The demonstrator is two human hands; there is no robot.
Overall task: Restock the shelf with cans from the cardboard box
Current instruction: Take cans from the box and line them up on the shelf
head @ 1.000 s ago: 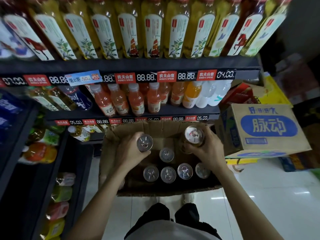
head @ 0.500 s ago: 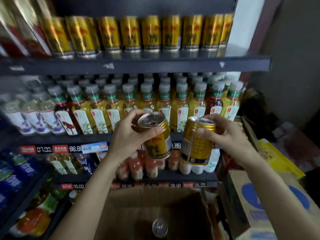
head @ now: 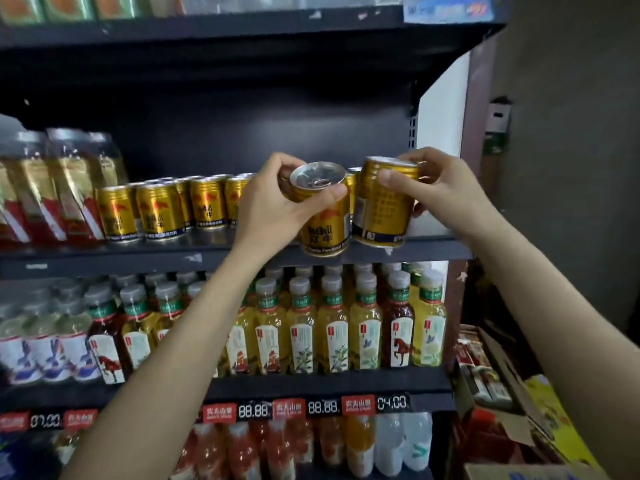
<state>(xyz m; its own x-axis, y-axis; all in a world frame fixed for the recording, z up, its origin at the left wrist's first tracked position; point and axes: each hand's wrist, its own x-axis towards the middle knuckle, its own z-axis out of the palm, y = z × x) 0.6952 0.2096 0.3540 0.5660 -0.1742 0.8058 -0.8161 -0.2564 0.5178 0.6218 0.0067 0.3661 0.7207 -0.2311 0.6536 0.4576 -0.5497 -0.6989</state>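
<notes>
Centrally, the left hand (head: 273,206) was wrapped around a gold can (head: 323,216), thumb across the front just under the rim and fingers behind; this can was tilted with its silver top towards the camera, and its base overlapped the front edge of the can shelf (head: 429,247). The right hand (head: 440,188) gripped a second gold can (head: 384,202) from the right, thumb on the near face and fingers curled over the rim; that can leaned slightly, its lower edge at the shelf lip, though contact with the board could not be confirmed. Both held cans sat just beside each other. To the left, a row of matching gold cans (head: 162,211) stood upright on the same shelf, with taller red-and-gold cans (head: 52,192) further left. One shelf down stood bottled teas (head: 332,327) with pale caps, above a strip of red price tags (head: 289,408). Opened cartons (head: 502,393) occupied the lower right, partly cut off by the frame.
</notes>
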